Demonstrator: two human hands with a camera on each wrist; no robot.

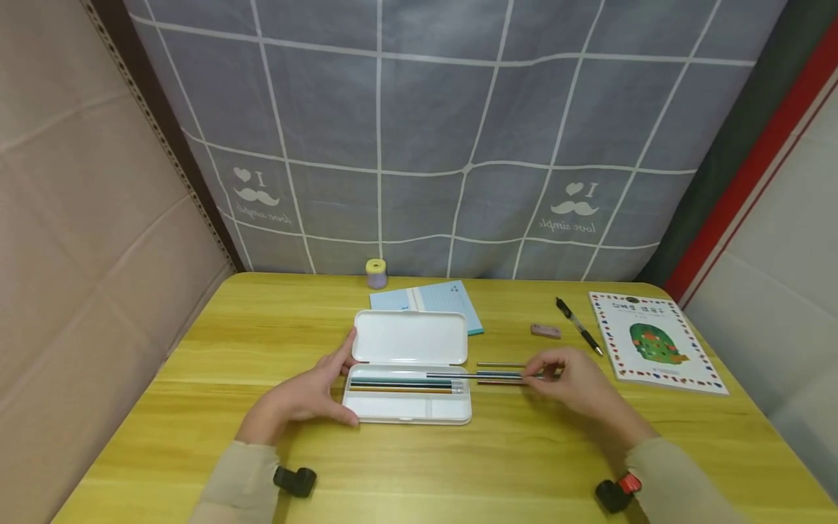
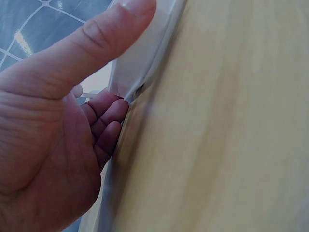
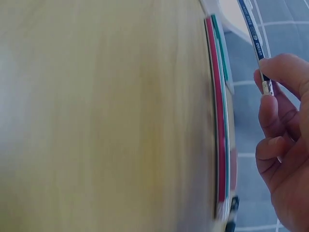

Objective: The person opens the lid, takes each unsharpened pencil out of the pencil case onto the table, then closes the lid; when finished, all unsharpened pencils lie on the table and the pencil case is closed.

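My right hand [image 1: 576, 382] pinches a light, stiff, slippery pencil [image 1: 478, 375] near its eraser end, over the open white case [image 1: 409, 378]; my left hand [image 1: 308, 393] steadies the case on the worktop [image 1: 262, 335].

White pencil case [image 1: 407, 364]; yellow wood-grain table [image 1: 511, 466]; dark blue pencil [image 1: 474, 375] with white lettering; pink eraser [image 1: 545, 331]; black pen [image 1: 579, 326]; light blue notebook [image 1: 428, 300]; grey curtain [image 1: 419, 138], white grid; white book [image 1: 655, 342], green picture, dotted border.
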